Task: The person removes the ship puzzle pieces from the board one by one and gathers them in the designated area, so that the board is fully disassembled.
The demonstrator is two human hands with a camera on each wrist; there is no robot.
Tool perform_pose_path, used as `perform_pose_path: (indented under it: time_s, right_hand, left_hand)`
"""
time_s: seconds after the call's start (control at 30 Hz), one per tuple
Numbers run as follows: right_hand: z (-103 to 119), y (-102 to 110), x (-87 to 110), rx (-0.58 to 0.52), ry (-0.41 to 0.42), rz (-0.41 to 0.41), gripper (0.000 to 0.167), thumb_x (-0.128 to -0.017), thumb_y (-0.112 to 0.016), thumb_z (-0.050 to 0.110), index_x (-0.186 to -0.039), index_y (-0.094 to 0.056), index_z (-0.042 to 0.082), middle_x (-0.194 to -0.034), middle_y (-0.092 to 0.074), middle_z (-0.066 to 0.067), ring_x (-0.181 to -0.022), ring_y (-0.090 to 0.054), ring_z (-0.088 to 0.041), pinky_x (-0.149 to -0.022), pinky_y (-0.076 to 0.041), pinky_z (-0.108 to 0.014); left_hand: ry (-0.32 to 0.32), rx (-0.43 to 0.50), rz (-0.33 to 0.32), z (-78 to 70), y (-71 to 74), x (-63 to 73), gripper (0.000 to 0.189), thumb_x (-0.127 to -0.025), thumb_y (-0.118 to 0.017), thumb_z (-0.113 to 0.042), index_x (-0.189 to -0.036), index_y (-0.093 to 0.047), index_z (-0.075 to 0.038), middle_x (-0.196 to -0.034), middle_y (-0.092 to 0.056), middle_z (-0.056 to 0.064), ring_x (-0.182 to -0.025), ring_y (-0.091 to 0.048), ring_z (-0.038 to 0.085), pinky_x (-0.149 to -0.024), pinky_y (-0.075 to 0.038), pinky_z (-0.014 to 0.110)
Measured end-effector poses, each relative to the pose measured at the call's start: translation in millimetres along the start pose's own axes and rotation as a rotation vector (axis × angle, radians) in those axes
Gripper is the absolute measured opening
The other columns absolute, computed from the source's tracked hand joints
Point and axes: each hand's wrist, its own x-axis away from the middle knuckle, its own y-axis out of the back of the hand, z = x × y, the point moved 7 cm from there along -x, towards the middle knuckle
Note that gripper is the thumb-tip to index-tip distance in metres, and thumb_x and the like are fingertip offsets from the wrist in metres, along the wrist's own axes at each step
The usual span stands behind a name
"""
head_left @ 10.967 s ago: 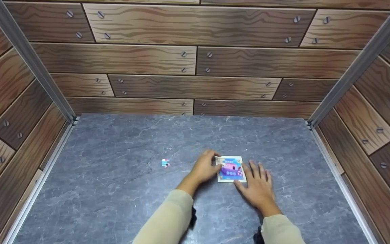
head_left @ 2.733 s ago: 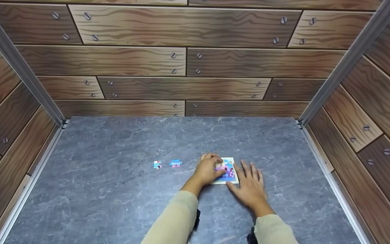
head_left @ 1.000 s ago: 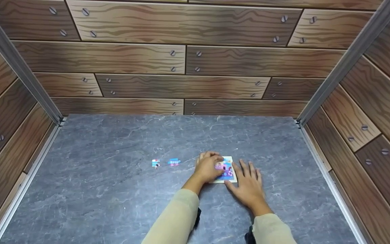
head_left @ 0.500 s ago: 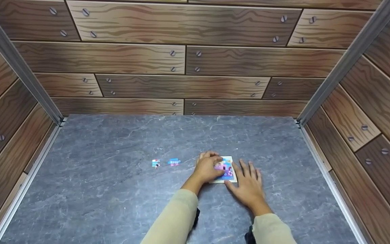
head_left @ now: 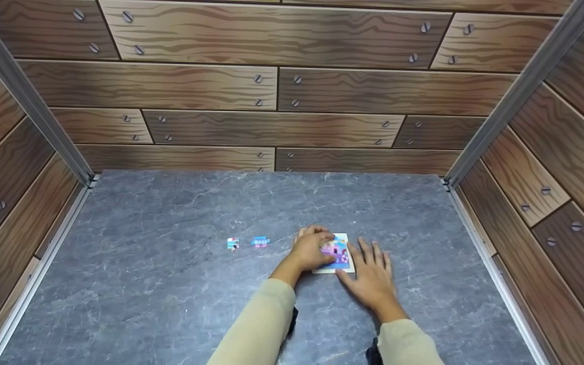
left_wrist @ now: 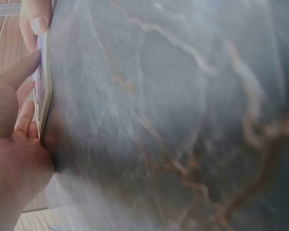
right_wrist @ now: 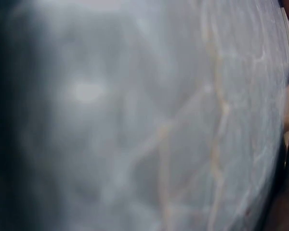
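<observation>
A small square jigsaw puzzle (head_left: 342,266) with a pale border lies flat on the grey table, its picture pink, purple and blue. My left hand (head_left: 306,251) grips its left side with bent fingers and covers that part. In the left wrist view, the left thumb (left_wrist: 26,67) presses on the purple face of the puzzle (left_wrist: 46,91). My right hand (head_left: 373,279) rests along the right edge, fingers straight and spread. To the left lie two loose puzzle pieces: a blue piece (head_left: 260,242) with a pink bottom and a smaller blue-and-white piece (head_left: 233,244).
The grey marbled table (head_left: 170,294) ends at a wood-patterned back wall (head_left: 221,129). Wood-patterned side walls with metal rails (head_left: 495,274) stand left and right. The right wrist view shows mostly blurred tabletop (right_wrist: 149,120).
Since 11 seconds ago, the blue piece has come out of the puzzle to lie beside the smaller one. My left hand now reaches further over the puzzle. Over the last second both hands barely move.
</observation>
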Motion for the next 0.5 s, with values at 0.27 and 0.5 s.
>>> perform_pose_path:
  time_s: [0.27,0.5]
  right_hand:
    - [0.8,-1.0,0.6,-0.011,0.003,-0.008,0.082,-0.099,-0.063,0.065,-0.166,-0.043,0.022,-0.177,-0.034,-0.015,-0.165,-0.023,-0.051,-0.132,-0.012,-0.074]
    - [0.1,1.4,1.1,-0.016,0.004,-0.008,0.083,-0.099,-0.062,0.066,-0.167,-0.043,0.022,-0.177,-0.033,-0.016,-0.165,-0.022,-0.05,-0.131,-0.011,-0.074]
  left_hand:
    - [0.0,-0.032,0.014,-1.1,1.6,2.5,0.061,-0.085,-0.087,-0.033,-0.142,-0.07,-0.021,-0.154,-0.059,0.005,-0.143,-0.047,0.033,-0.123,-0.036,0.056]
    - [0.026,-0.019,0.022,-3.3,2.8,0.8,0.059,-0.083,-0.087,-0.032,-0.138,-0.07,-0.021,-0.153,-0.058,0.007,-0.145,-0.046,0.035,-0.125,-0.033,0.061]
